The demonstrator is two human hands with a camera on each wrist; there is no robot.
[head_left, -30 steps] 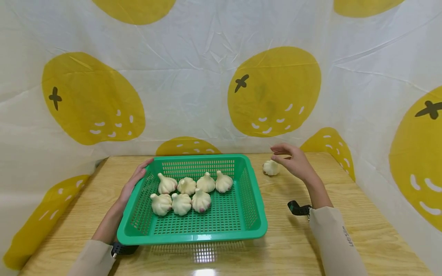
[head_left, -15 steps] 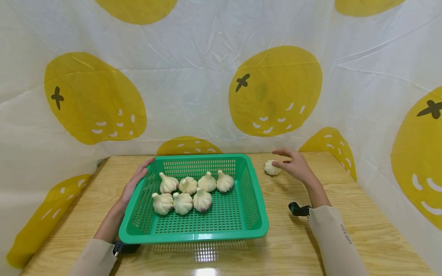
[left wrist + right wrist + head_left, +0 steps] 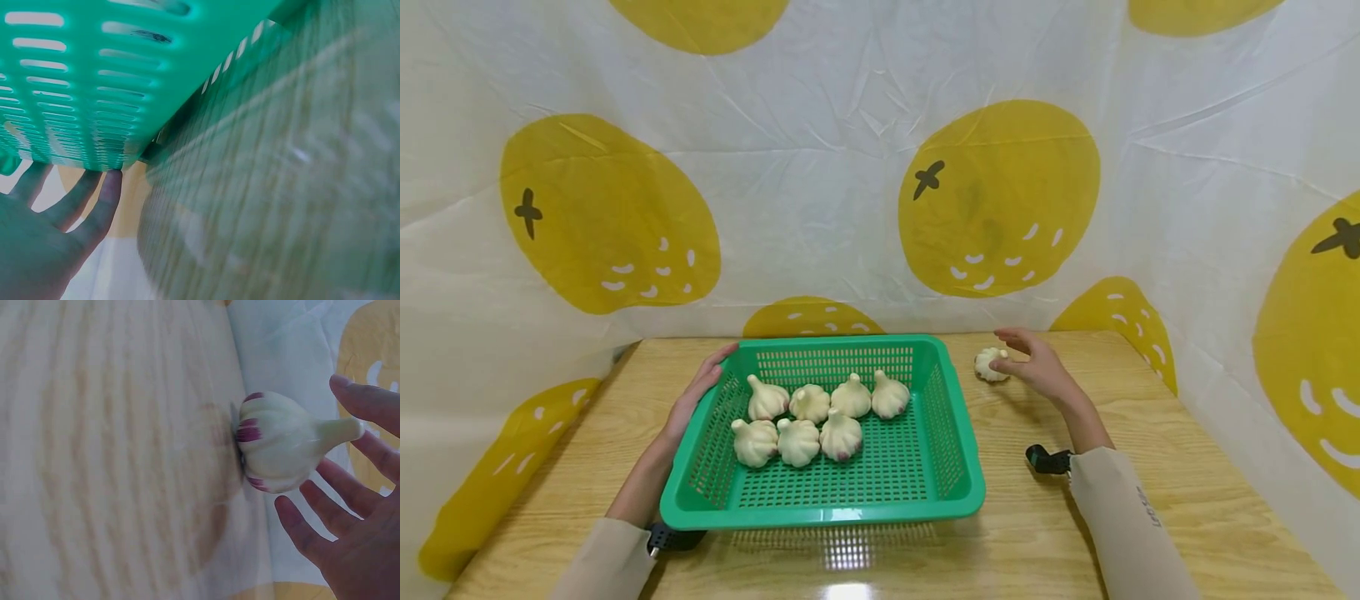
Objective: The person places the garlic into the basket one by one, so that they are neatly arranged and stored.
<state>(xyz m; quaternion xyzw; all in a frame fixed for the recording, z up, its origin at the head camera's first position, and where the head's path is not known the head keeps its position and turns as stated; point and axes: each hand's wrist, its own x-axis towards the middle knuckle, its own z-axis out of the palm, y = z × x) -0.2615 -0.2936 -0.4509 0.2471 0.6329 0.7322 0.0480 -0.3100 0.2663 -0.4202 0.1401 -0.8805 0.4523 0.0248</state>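
A green plastic basket [image 3: 820,515] holds several garlic bulbs [image 3: 799,442], set in two rows toward its left and back. My left hand [image 3: 696,390] lies along the basket's left side; in the left wrist view its straight fingers [image 3: 100,206] touch the slotted wall. Right of the basket, a lone garlic bulb [image 3: 990,365] sits on the table. Beside it, my right hand [image 3: 1036,363] is spread, thumb and fingers parted. The right wrist view shows the bulb [image 3: 281,442] with purple streaks at its base and its stem pointing to the fingers, which do not close round it.
The wooden table [image 3: 1045,533] runs up to a white curtain [image 3: 805,208] printed with yellow fruit, behind and at both sides. A black wrist camera [image 3: 1049,460] sticks out from the right sleeve, another [image 3: 673,540] from the left.
My right hand has come down from above the lone bulb to beside it, with its fingers spread. The left hand stays at the basket's side. The view has shifted slightly.
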